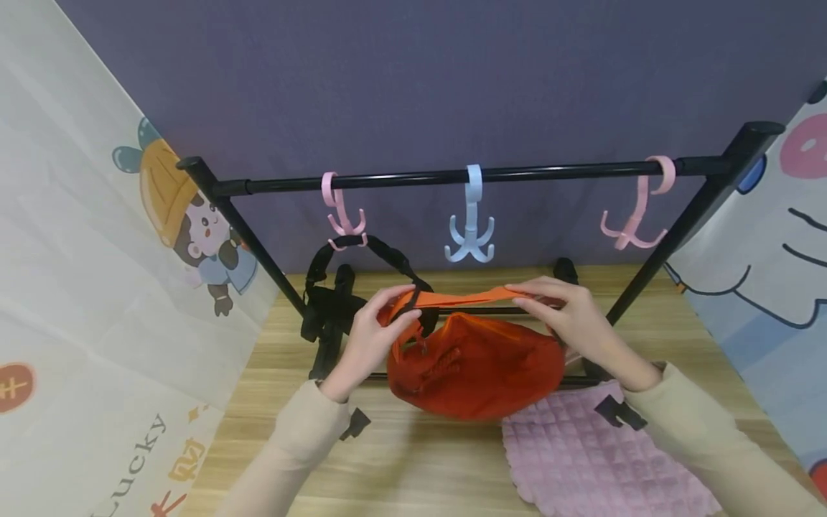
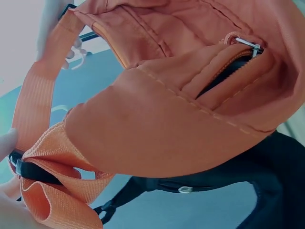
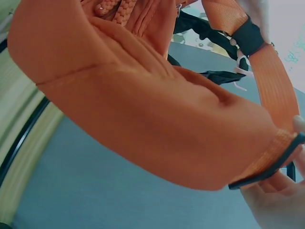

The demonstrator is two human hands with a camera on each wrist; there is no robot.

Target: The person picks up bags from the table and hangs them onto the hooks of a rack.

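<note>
- Both hands pinch the orange strap (image 1: 478,297): left hand (image 1: 368,337) and right hand (image 1: 575,316) at opposite ends.
- The orange bag (image 1: 474,366) hangs below the strap, above the table (image 1: 413,459).
- Step in hand seems to be hanging; next calls for lifting the strap to the blue hook (image 1: 470,233).

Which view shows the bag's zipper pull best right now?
The left wrist view: the orange bag's metal zipper pull sits close and sharp there. The head view shows the bag too small to pick it out; the right wrist view shows only its underside.
</note>
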